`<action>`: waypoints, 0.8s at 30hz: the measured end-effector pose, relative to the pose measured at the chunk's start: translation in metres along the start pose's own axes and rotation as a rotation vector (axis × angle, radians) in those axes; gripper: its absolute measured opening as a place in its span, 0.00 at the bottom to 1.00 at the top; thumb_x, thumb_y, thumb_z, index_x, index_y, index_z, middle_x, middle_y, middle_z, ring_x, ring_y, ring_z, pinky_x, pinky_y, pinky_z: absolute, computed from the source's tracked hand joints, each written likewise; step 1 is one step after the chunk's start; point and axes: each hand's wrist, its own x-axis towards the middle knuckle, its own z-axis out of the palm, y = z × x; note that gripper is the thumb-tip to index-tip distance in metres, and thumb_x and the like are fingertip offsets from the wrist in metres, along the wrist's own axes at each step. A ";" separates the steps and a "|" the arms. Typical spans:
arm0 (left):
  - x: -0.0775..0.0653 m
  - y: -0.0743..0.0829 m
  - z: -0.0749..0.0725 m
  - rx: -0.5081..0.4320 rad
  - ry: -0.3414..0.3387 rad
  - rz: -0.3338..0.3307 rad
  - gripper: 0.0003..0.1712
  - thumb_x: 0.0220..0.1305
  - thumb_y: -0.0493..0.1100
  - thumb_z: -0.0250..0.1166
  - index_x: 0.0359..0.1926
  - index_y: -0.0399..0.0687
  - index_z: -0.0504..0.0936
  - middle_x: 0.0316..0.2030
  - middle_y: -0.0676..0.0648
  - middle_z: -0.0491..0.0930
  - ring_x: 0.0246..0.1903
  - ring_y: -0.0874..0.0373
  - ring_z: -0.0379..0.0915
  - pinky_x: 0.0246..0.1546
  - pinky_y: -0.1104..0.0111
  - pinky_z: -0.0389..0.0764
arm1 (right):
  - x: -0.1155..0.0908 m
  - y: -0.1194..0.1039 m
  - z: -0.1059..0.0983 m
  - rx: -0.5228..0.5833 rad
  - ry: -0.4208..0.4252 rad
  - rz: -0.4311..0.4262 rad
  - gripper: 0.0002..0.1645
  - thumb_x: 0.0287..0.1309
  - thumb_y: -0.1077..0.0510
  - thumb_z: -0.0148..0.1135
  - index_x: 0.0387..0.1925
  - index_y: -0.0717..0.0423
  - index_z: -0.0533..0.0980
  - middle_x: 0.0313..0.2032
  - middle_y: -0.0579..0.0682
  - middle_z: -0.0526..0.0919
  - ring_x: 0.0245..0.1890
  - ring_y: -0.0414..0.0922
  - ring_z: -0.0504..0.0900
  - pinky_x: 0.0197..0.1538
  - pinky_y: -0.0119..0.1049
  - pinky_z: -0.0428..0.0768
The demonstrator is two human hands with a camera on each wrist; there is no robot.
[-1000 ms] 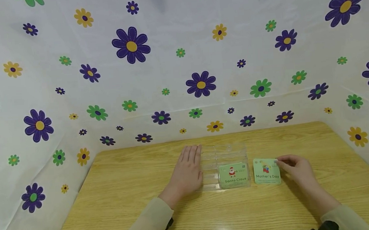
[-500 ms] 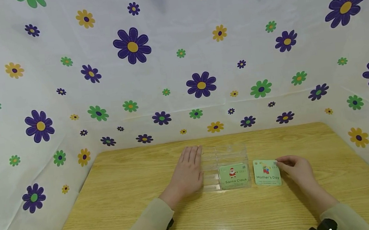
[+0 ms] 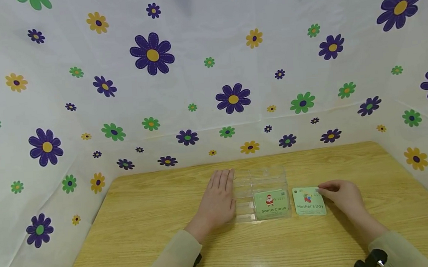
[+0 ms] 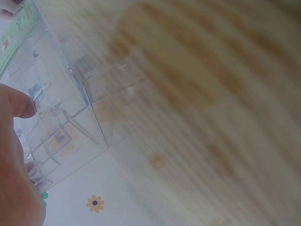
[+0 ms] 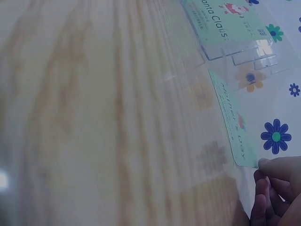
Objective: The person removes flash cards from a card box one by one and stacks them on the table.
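Note:
A clear plastic holder (image 3: 269,183) with tiers stands on the table, and a green "Santa Claus" card (image 3: 271,204) sits in its front right part. Along the holder's left side lies my left hand (image 3: 217,198), fingers straight and pointing away from me; its thumb (image 4: 22,104) shows at the plastic in the left wrist view. Just right of the holder is a light green "Mother's Day" card (image 3: 309,203) with rounded corners. My right hand (image 3: 343,196) pinches this card by its upper right corner, between thumb and fingers, as the right wrist view also shows.
The wooden table (image 3: 148,214) extends to both sides of the holder. White cloth (image 3: 194,80) with purple, yellow and green flowers hangs behind the table and along both its sides. A black device (image 3: 371,260) is strapped at the right wrist.
The "Mother's Day" card has shifted very slightly left toward the holder, with my right hand following. My left hand and the holder stay in place.

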 end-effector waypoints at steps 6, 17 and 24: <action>0.000 0.000 -0.001 -0.015 -0.005 0.001 0.46 0.77 0.52 0.56 0.83 0.34 0.48 0.80 0.36 0.57 0.80 0.41 0.54 0.85 0.50 0.52 | 0.002 0.002 0.001 -0.010 0.022 -0.014 0.15 0.69 0.58 0.69 0.49 0.67 0.87 0.51 0.68 0.88 0.54 0.63 0.84 0.51 0.46 0.82; 0.000 0.000 -0.002 -0.004 -0.034 -0.006 0.46 0.78 0.52 0.55 0.84 0.35 0.47 0.81 0.36 0.56 0.81 0.42 0.52 0.86 0.50 0.51 | 0.002 0.003 -0.002 0.032 0.034 0.021 0.17 0.69 0.57 0.70 0.50 0.68 0.86 0.50 0.66 0.89 0.52 0.58 0.84 0.45 0.30 0.77; 0.000 0.000 -0.001 0.002 -0.035 -0.009 0.46 0.78 0.53 0.54 0.84 0.35 0.47 0.81 0.37 0.55 0.81 0.42 0.52 0.86 0.50 0.51 | 0.001 0.002 -0.003 0.048 0.032 0.029 0.17 0.69 0.58 0.69 0.50 0.69 0.86 0.49 0.67 0.89 0.44 0.46 0.84 0.39 0.24 0.76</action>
